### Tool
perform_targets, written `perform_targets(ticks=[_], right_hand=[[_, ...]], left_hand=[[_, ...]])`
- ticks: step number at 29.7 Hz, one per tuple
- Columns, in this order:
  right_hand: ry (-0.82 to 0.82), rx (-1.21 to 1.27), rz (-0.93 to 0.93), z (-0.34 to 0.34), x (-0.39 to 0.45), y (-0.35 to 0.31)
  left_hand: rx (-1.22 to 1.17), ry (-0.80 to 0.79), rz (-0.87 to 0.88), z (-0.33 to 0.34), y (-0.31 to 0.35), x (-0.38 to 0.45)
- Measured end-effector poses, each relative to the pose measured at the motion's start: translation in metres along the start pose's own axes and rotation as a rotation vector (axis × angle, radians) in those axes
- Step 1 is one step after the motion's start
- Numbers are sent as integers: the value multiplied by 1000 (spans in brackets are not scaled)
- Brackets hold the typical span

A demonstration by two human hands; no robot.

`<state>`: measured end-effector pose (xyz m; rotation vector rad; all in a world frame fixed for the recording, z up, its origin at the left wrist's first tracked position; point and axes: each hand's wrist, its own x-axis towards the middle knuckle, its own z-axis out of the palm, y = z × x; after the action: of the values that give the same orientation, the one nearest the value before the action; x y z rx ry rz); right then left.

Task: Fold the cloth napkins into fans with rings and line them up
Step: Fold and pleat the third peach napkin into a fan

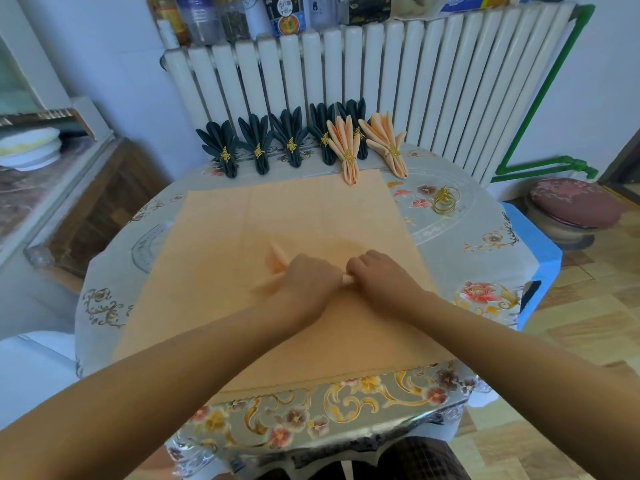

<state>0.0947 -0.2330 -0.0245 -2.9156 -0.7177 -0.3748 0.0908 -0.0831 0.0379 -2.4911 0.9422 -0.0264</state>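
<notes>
A pleated peach napkin lies across a flat peach cloth on the table. My left hand grips its middle, with the fanned end sticking out to the left, blurred. My right hand is closed on the napkin's other end, right beside the left hand. At the table's far edge stand several dark green fan napkins with gold rings, and two peach fans at the right of that row. Loose gold rings lie on the table at the right.
The round table has a floral plastic cover. A white radiator stands behind it, with bottles and boxes on top. A wooden cabinet with white plates is at left; a cushioned stool is at right.
</notes>
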Motion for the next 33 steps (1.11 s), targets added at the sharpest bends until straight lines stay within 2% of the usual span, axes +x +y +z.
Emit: perform_targets(ticks=[3,5,9,16,25,33], right_hand=[[-108,198,101,-6,-2,4],[-118,270,166,-9,-3,5],[-153,383,280,-13,-1,4],[-201,502,386,-18,3,7],[-87,530,413,-10,-5,0],[-117,456,409,-8,0,-2]], left_hand=[[-24,-64,-67,7,5,-3],[-69,-112,-117,8,2,-1],[-369,-224,-179,9,-27,0],[-670,-255,-261,23,-62,0],[-783,-118,-441,39,-60,-6],[-612,-115,-476,47,-53,-6]])
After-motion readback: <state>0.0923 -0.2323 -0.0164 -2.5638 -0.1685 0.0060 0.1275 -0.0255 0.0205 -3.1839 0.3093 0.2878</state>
